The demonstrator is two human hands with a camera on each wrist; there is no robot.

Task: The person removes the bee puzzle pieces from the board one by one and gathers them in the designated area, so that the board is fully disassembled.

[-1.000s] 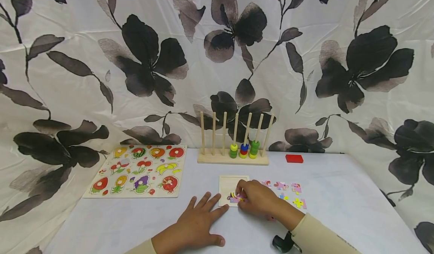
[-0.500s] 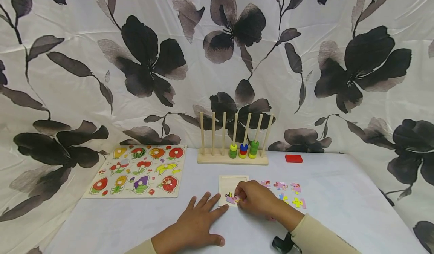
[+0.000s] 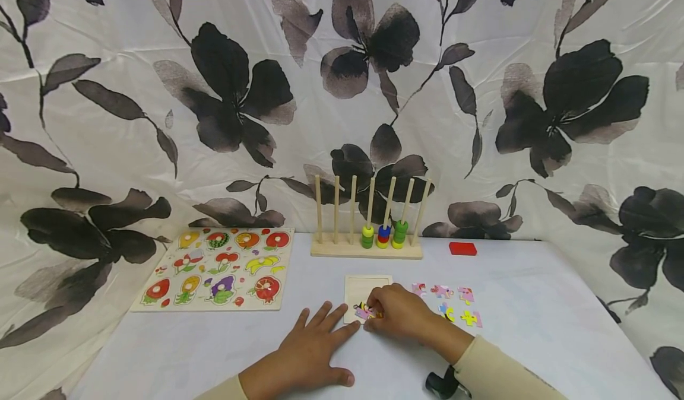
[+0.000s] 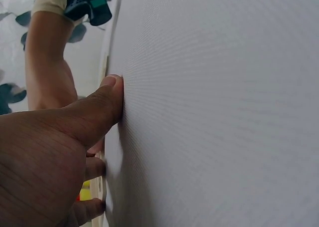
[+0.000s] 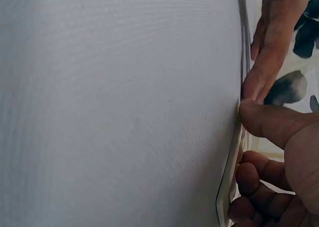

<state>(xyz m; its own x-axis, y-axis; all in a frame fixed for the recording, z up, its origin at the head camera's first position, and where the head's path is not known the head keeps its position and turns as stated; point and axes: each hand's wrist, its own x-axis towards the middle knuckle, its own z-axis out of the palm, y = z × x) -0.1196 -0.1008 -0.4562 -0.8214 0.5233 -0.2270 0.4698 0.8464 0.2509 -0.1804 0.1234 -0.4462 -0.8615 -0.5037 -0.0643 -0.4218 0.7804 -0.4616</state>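
Observation:
A small wooden puzzle tray [image 3: 354, 286] lies flat on the white table. Inside its lower part sits a pink and yellow puzzle piece [image 3: 364, 311] with black marks. My right hand [image 3: 401, 314] is over the tray's right side, thumb and fingers curled in at the piece's right edge, pinching a puzzle piece that they mostly hide. My left hand [image 3: 312, 349] rests on the table with fingers spread, its fingertips at the tray's lower left edge. In the right wrist view, the right thumb [image 5: 261, 116] is at the tray's edge beside the left hand [image 5: 274, 47].
Several loose puzzle pieces [image 3: 466, 295] lie right of the tray. A fruit puzzle board [image 3: 243, 296] is at the left. Behind stands a wooden peg rack [image 3: 331, 248] with coloured rings; a red block [image 3: 462, 248] lies at the back right.
My right hand has shifted slightly left and toward me over the tray; the pink and yellow piece sits a little further left than before. The left hand has stayed in place.

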